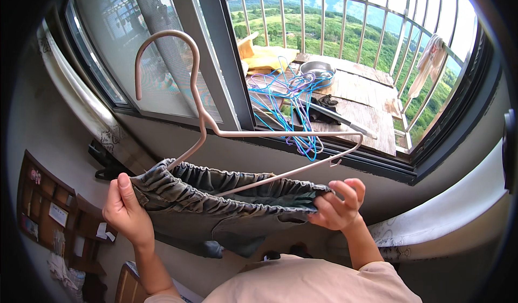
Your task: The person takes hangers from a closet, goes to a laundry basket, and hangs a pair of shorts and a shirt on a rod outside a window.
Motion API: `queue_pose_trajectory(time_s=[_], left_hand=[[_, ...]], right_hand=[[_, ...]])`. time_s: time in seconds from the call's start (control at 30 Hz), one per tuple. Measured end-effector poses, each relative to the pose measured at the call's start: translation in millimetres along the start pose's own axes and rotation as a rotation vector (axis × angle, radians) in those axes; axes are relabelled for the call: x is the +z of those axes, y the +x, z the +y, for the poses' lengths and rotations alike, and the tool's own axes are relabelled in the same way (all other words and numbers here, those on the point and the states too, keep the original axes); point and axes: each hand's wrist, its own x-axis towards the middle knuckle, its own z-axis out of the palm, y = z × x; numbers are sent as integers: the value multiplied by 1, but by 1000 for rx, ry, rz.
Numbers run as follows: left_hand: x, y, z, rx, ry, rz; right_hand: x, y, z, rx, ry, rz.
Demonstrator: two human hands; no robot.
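A pair of dark denim trousers (237,222) with a gathered elastic waistband is stretched sideways between my two hands. My left hand (128,211) grips the waistband's left end, thumb up along the outside. At the other end, my right hand (340,203) pinches the waistband, its fingers curled. A beige clothes hanger (280,134) has its left corner and part of its lower bar inside the waist opening. Its right corner sticks out above my right hand, and its hook rises at upper left. The trouser legs hang down in front of me.
Beyond the open window, a wooden ledge (372,114) behind metal bars bears a tangle of blue and purple hangers (291,87), a metal bowl (317,68) and a yellow cloth (264,55). White curtains (442,206) hang on both sides. A wooden shelf (46,206) stands at left.
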Motion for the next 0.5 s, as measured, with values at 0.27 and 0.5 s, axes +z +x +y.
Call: queue_pose_trajectory(time_s=[0.27,0.5], left_hand=[[-18,-21,-15,-97,-79,5],[-16,-29,-17,-159,-161,24]], right_hand=[[-15,10,76,-89,77,-67],[-19,25,83,-28,69,-183]])
